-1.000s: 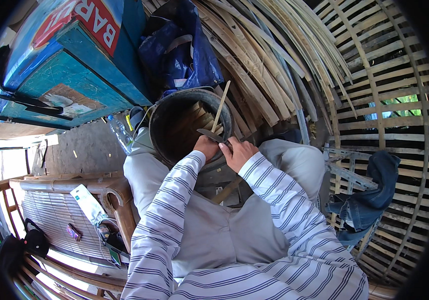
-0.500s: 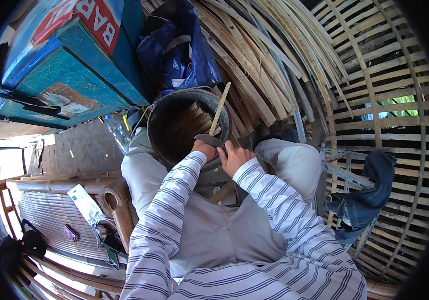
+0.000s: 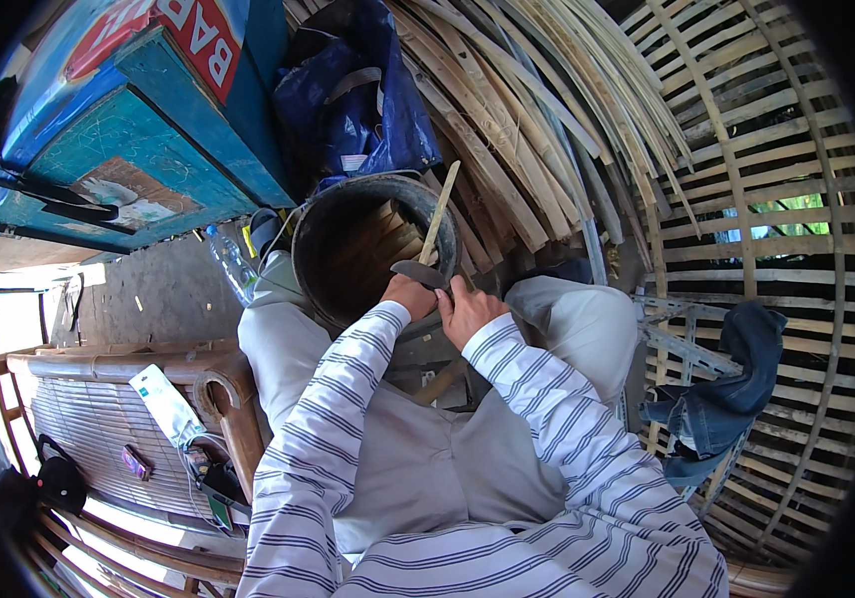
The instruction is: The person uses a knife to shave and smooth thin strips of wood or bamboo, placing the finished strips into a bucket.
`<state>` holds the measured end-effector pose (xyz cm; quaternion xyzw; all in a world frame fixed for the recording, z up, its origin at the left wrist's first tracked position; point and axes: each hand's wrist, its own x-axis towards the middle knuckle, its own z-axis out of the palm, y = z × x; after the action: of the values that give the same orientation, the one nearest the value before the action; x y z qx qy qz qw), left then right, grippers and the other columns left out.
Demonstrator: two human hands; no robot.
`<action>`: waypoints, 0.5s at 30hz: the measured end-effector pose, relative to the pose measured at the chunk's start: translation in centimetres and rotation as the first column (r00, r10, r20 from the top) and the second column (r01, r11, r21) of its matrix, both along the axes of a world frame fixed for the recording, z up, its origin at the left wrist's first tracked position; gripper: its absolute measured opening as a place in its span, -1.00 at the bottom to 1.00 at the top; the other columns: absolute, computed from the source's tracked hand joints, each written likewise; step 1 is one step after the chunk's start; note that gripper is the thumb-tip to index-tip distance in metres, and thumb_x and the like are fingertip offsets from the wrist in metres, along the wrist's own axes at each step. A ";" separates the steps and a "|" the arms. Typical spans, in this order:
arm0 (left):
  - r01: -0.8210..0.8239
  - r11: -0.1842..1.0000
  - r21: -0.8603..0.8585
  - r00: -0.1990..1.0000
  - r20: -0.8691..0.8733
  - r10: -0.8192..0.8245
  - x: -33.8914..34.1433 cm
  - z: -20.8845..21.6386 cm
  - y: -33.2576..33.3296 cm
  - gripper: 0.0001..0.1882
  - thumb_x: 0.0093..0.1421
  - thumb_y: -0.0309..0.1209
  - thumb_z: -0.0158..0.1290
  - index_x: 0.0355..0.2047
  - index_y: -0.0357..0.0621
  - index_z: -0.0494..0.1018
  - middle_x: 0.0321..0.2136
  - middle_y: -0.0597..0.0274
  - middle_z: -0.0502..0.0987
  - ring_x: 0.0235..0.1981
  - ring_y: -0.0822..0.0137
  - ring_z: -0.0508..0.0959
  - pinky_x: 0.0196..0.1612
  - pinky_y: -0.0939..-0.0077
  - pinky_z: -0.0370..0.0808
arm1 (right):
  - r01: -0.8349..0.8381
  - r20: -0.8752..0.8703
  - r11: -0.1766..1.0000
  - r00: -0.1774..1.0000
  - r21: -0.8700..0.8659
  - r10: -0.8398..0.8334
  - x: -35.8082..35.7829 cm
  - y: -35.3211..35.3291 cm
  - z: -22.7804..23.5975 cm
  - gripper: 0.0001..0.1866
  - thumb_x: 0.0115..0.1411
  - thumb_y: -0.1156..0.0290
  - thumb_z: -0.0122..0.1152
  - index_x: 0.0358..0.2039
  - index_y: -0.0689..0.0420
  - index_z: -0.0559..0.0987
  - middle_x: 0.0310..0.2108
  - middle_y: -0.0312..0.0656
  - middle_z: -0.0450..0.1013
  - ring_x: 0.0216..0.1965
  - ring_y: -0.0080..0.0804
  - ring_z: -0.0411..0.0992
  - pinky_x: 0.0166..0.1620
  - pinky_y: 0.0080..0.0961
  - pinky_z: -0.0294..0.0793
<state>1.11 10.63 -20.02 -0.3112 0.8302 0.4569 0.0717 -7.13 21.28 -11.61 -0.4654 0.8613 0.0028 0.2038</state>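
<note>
Just past my knees, a dark bucket [image 3: 310, 269] holds several pale bamboo pieces [image 3: 394, 237]. Over its near rim, my left hand [image 3: 411, 296] is closed around the lower end of a thin bamboo strip [image 3: 439, 214], which slants up and to the right. A knife with a dark, broad blade [image 3: 415, 272] lies across the strip right above that hand. My right hand [image 3: 471, 315] is closed at the right end of the knife, its fingers hiding the handle. The two hands are close together, and the strip's lowest end is hidden.
Long bamboo slats [image 3: 507, 130] are heaped beyond the bucket, beside a blue bag [image 3: 387, 110]. A blue cabinet [image 3: 178, 149] stands at the far left, a plastic bottle [image 3: 231, 264] near it. To my left is a bamboo bench [image 3: 98, 409]; jeans [image 3: 736, 369] hang at right.
The knife blade has shifted slightly up along the strip, and the strip's top has tilted a little. Both hands keep their hold near the bucket's rim.
</note>
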 end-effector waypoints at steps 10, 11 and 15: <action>-0.177 0.920 0.350 0.953 0.294 0.071 -1.9 2.6 4.6 -0.67 -0.03 -0.38 0.02 -0.33 -0.44 0.50 -0.33 -0.29 0.53 -0.17 -0.08 0.56 -0.10 0.24 0.45 | 0.353 -0.008 0.928 0.935 0.122 -0.355 -8.1 -2.4 -2.8 -0.49 0.28 -0.02 -0.18 -0.02 0.13 0.42 -0.11 0.16 0.45 -0.04 0.11 0.41 0.05 -0.02 0.35; -0.215 0.927 0.309 0.951 0.281 0.127 -1.7 3.1 4.2 -0.62 -0.01 -0.34 0.02 -0.26 -0.44 0.50 -0.25 -0.30 0.52 -0.11 -0.10 0.52 -0.03 0.24 0.43 | 0.386 0.003 0.921 0.922 0.061 -0.387 -8.5 -2.1 -3.4 -0.47 0.27 -0.04 -0.17 -0.02 0.14 0.43 -0.12 0.17 0.45 -0.05 0.11 0.42 0.04 -0.01 0.36; -0.299 0.940 0.168 0.952 -0.017 0.306 -0.1 0.1 1.3 -0.65 0.01 -0.33 0.06 -0.38 -0.49 0.50 -0.53 -0.13 0.55 -0.53 -0.01 0.58 -0.38 0.28 0.53 | 0.362 0.129 0.925 0.929 -0.113 -0.347 -6.7 -2.2 -1.5 -0.45 0.25 -0.07 -0.14 -0.04 0.15 0.46 -0.20 0.22 0.46 -0.09 0.19 0.41 -0.01 0.02 0.39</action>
<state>1.06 11.88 -19.91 -0.4182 0.7338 0.5354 0.0084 -13.80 19.09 -13.07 -0.3142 0.9174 -0.1172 0.2145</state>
